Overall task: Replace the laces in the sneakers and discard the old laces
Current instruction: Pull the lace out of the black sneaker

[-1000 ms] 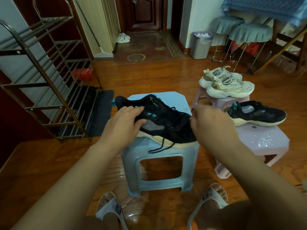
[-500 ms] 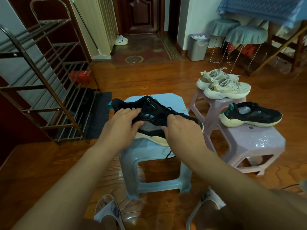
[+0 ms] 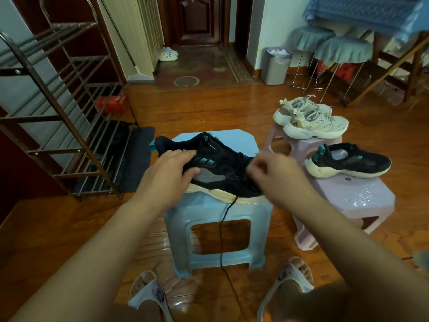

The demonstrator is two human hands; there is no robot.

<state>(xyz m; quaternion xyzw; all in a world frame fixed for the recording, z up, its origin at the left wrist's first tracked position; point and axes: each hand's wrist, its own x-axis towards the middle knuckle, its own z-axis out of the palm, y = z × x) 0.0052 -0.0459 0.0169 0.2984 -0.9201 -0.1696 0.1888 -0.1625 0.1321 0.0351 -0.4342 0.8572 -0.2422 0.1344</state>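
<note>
A black mesh sneaker with teal accents and a cream sole (image 3: 216, 173) lay on its side on the seat of a pale blue plastic stool (image 3: 218, 217), its heel toward the stool's far left corner. The left hand (image 3: 167, 175) gripped the sneaker at the collar, fingers curled over the upper and thumb against the side. The right hand (image 3: 276, 173) sat over the toe end with its fingers bunched together, pinching the black shoelace (image 3: 224, 231); the hand was blurred, so the exact grip was unclear. One loose end of the lace hung over the stool's front edge down to the wooden floor (image 3: 69, 228). The matching black sneaker (image 3: 348, 162) stood upright on a lilac plastic stool (image 3: 355, 198) to the right, and a pair of cream sneakers (image 3: 311, 117) rested on another lilac stool behind it.
</note>
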